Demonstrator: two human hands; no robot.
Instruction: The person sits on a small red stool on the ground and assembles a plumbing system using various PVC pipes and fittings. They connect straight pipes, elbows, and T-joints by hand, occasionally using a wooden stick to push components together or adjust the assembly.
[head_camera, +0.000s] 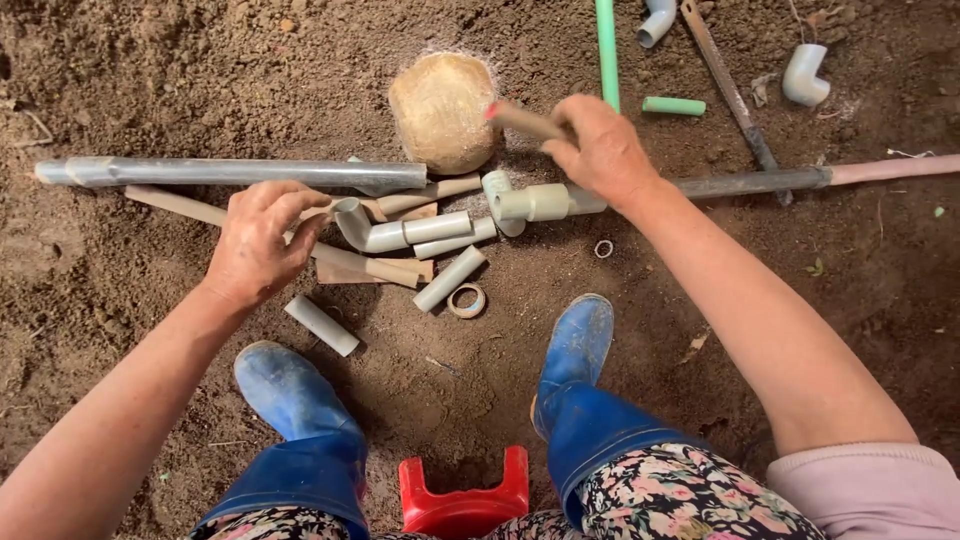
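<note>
Grey elbow pipe (375, 232): we're pinning it with left hand (255, 240); right hand (600, 150) gripping brush (525, 122), steadying joint.

Pipe offcuts (400, 240) between both hands — round stone (443, 110) behind, stool (463, 495) nearest.

Both arms stretched forward and down. Left hand (255, 240) hangs palm-down with fingers curled, right hand (600, 150) closed in a grip.
</note>
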